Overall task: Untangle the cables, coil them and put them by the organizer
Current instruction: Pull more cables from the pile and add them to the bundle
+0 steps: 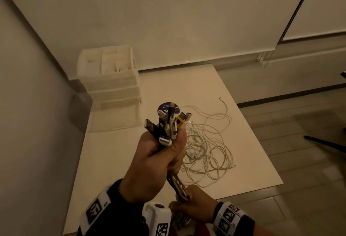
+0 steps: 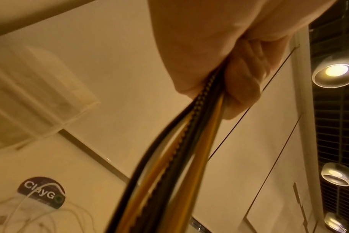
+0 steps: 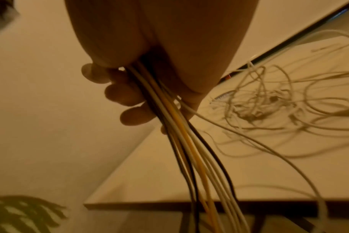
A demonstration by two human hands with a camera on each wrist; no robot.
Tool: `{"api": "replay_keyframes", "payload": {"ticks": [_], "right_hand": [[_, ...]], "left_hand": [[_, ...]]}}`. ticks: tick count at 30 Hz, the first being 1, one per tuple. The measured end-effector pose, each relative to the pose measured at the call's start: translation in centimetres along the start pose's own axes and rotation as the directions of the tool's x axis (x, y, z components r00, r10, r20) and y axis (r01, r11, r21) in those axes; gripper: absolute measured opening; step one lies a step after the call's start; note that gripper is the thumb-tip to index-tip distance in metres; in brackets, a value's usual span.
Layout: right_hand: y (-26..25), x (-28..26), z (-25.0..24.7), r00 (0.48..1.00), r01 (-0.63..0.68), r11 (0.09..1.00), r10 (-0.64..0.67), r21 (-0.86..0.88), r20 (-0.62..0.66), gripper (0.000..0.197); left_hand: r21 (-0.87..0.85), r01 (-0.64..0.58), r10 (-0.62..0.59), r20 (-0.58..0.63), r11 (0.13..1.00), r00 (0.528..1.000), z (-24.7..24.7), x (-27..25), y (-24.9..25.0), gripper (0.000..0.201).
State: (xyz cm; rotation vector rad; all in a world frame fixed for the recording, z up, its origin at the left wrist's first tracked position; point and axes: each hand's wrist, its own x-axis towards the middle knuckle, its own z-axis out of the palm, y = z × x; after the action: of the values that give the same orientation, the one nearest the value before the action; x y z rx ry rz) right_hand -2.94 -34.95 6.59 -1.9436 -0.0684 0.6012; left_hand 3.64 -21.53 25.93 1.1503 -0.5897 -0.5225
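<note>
My left hand (image 1: 159, 159) is raised over the white table (image 1: 116, 151) and grips a bundle of cables (image 1: 177, 185), black, yellow and white. Their USB plugs (image 1: 168, 125) stick up out of the fist. The bundle (image 2: 169, 165) runs down to my right hand (image 1: 191, 207), which grips it lower, near the table's front edge; its fingers (image 3: 127, 94) curl round the cables (image 3: 189, 141). A tangle of thin white cables (image 1: 206, 144) lies on the table to the right of my hands. The white drawer organizer (image 1: 110, 78) stands at the table's far left corner.
A round dark sticker (image 1: 164, 109) lies on the table behind the plugs. A wall runs along the table's left side and back. Tiled floor (image 1: 299, 151) lies to the right, with a dark chair leg (image 1: 325, 143) near the table.
</note>
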Motion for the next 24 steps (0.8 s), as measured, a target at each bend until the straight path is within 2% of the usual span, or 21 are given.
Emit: {"api": "replay_keyframes", "payload": {"ticks": [2,5,9,11,13,14,17,20,24], "right_hand": [[2.3,0.1,0.5,0.997,-0.072,0.996,0.073,-0.043,0.023,0.053],[5.9,-0.4,0.9,0.974,-0.228,0.973,0.228,-0.047,-0.002,0.072],[8.3,-1.6,0.3,0.940,-0.342,0.933,0.342,-0.109,-0.017,0.055],[8.8,-1.8,-0.1,0.922,-0.385,0.907,0.387,-0.174,-0.019,0.051],[9.3,-1.8,-0.3,0.908,-0.413,0.886,0.417,-0.210,-0.028,0.055],[9.5,-1.7,-0.3,0.905,-0.419,0.878,0.425,-0.232,-0.029,0.059],[8.9,-1.6,-0.4,0.904,-0.406,0.866,0.428,-0.290,0.013,0.048],[8.6,-2.0,-0.6,0.931,-0.327,0.886,0.362,-0.330,0.050,0.036],[10.3,-2.6,-1.9,0.934,-0.307,0.890,0.350,-0.336,0.073,0.036]], "left_hand": [[-0.068,-0.022,0.024,0.021,0.997,1.000,-0.1,0.4,0.5,0.040],[-0.179,-0.026,0.037,0.061,0.984,0.997,-0.8,1.5,1.9,0.045],[-0.221,-0.027,0.047,0.085,0.975,0.995,-0.8,1.7,3.3,0.049],[-0.385,-0.042,0.113,0.165,0.922,0.980,-0.9,1.9,4.3,0.037],[-0.611,0.021,0.197,0.286,0.791,0.938,-1.2,2.5,5.3,0.023],[-0.622,0.019,0.210,0.293,0.783,0.933,-1.3,2.8,5.6,0.022],[-0.273,-0.083,0.136,0.182,0.959,0.974,-0.5,3.1,5.0,0.034],[-0.178,-0.059,0.079,0.111,0.982,0.991,0.3,3.3,4.3,0.049],[-0.157,-0.050,0.061,0.069,0.986,0.996,0.2,4.1,4.1,0.056]]}}
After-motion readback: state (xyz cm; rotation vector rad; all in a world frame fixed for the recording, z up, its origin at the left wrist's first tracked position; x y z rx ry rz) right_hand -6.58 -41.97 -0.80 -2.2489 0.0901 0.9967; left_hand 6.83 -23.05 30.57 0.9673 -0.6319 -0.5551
